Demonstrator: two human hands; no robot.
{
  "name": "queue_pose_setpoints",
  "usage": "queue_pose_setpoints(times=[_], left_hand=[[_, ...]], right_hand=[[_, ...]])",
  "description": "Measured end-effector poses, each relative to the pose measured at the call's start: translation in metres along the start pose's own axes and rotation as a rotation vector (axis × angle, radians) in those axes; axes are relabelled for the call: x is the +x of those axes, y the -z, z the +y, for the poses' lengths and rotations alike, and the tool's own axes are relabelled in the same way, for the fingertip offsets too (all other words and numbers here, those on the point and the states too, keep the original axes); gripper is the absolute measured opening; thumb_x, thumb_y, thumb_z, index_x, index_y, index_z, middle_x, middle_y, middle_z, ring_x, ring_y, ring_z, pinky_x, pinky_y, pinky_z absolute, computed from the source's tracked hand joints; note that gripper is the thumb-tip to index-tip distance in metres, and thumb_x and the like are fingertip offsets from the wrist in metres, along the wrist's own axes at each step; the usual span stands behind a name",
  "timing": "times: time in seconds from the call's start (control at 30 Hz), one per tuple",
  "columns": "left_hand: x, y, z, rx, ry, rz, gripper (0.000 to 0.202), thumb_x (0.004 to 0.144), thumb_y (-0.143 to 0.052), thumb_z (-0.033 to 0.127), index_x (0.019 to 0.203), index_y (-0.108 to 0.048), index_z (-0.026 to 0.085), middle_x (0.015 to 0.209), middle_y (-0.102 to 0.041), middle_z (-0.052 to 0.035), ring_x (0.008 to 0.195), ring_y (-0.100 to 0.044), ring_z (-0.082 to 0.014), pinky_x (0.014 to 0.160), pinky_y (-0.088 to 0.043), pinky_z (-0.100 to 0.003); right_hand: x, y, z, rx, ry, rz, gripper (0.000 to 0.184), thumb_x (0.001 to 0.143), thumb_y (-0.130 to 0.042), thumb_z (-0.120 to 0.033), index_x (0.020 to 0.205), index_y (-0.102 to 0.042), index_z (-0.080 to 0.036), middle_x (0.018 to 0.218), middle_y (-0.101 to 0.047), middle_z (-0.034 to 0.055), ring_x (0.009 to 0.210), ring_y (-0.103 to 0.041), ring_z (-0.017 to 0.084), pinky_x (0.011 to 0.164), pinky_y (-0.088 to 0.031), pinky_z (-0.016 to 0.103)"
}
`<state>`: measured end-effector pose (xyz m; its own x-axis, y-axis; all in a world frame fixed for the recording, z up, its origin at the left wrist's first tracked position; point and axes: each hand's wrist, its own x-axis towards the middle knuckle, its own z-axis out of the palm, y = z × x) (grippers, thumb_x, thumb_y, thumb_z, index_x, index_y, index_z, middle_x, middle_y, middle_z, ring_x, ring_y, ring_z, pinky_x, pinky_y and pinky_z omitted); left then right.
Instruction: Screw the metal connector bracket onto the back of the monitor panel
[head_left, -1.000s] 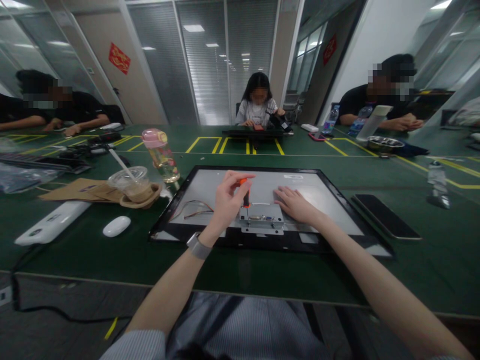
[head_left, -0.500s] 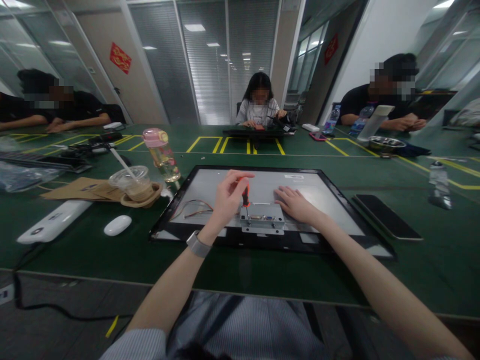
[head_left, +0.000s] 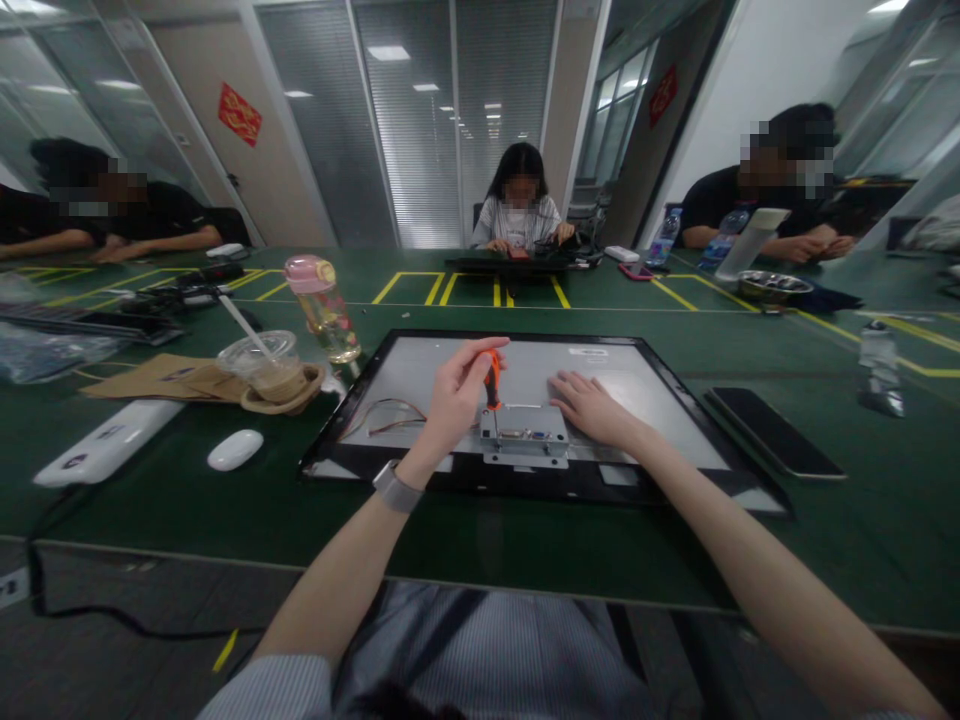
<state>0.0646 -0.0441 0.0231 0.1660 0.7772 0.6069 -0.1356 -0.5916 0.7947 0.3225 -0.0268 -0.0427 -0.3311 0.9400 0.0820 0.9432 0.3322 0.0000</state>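
Note:
My left hand (head_left: 455, 395) grips a screwdriver (head_left: 492, 382) with an orange and black handle. It stands nearly upright, its tip down at the left part of a small metal box (head_left: 523, 424) with connector ports on its near side. That box is mounted on the grey back of a flat display panel (head_left: 420, 362) with a black frame, lying on the table. Flat on the panel, just right of the box, my right hand (head_left: 590, 405) has its fingers stretched out and holds nothing. Thin loose wires (head_left: 394, 405) lie left of the box.
On the left are a white mouse (head_left: 235, 451), a white power strip (head_left: 109, 445), an iced drink cup (head_left: 266, 365) and a pink-lidded bottle (head_left: 324, 312). A black phone (head_left: 774, 432) lies right of the panel. Several people sit around the green table (head_left: 525, 555).
My left fingers have shifted slightly around the screwdriver handle, showing more of its orange top. My right hand has stayed in place. Across the table, a person's hand has moved slightly.

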Motion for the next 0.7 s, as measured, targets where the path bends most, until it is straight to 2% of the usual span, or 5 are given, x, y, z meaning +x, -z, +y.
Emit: queue_pose_setpoints(times=[0.13,0.23,0.47,0.57,0.7], left_hand=[[0.0,-0.002,-0.004,-0.109,0.04,-0.029,0.028,0.099,-0.047,0.029,0.115,-0.069,0.02,0.102,-0.071,-0.0076,0.095,-0.066,-0.017,0.088,-0.053,-0.032],[-0.002,-0.003,0.0,-0.096,0.037,-0.059,0.027,0.098,-0.05,0.029,0.117,-0.068,0.022,0.1,-0.071,-0.0065,0.092,-0.066,-0.0161,0.086,-0.053,-0.032],[-0.002,-0.005,0.006,0.058,-0.053,0.044,0.007,0.081,-0.074,0.027,0.085,-0.073,0.021,0.086,-0.061,-0.0022,0.074,-0.057,-0.012,0.069,-0.05,-0.024],[-0.002,-0.005,0.003,0.016,-0.053,0.072,0.016,0.09,-0.062,0.031,0.086,-0.074,0.021,0.094,-0.064,-0.0053,0.083,-0.061,-0.0145,0.075,-0.051,-0.027],[-0.003,-0.004,0.003,-0.053,0.007,-0.005,0.028,0.099,-0.048,0.033,0.103,-0.073,0.021,0.095,-0.07,-0.0068,0.088,-0.065,-0.0166,0.081,-0.052,-0.031]], right_hand=[[0.0,0.001,-0.001,-0.011,-0.004,-0.007,0.057,0.103,-0.026,-0.043,0.149,-0.042,-0.013,0.156,-0.041,0.0201,0.144,-0.037,0.038,0.112,-0.035,0.057],[-0.001,0.001,-0.001,-0.009,0.002,-0.01,0.057,0.103,-0.025,-0.043,0.149,-0.042,-0.014,0.157,-0.041,0.0204,0.144,-0.037,0.038,0.112,-0.035,0.058],[0.0,-0.003,0.002,0.01,0.014,0.024,0.055,0.103,-0.028,-0.041,0.149,-0.042,-0.016,0.155,-0.043,0.0202,0.144,-0.037,0.037,0.112,-0.035,0.059],[0.0,-0.003,0.002,0.003,0.007,0.013,0.055,0.103,-0.029,-0.042,0.149,-0.042,-0.015,0.156,-0.042,0.0199,0.145,-0.037,0.037,0.113,-0.035,0.058],[0.0,-0.002,0.001,0.002,-0.006,-0.007,0.056,0.103,-0.028,-0.043,0.15,-0.041,-0.014,0.157,-0.04,0.0195,0.145,-0.036,0.036,0.114,-0.033,0.057]])
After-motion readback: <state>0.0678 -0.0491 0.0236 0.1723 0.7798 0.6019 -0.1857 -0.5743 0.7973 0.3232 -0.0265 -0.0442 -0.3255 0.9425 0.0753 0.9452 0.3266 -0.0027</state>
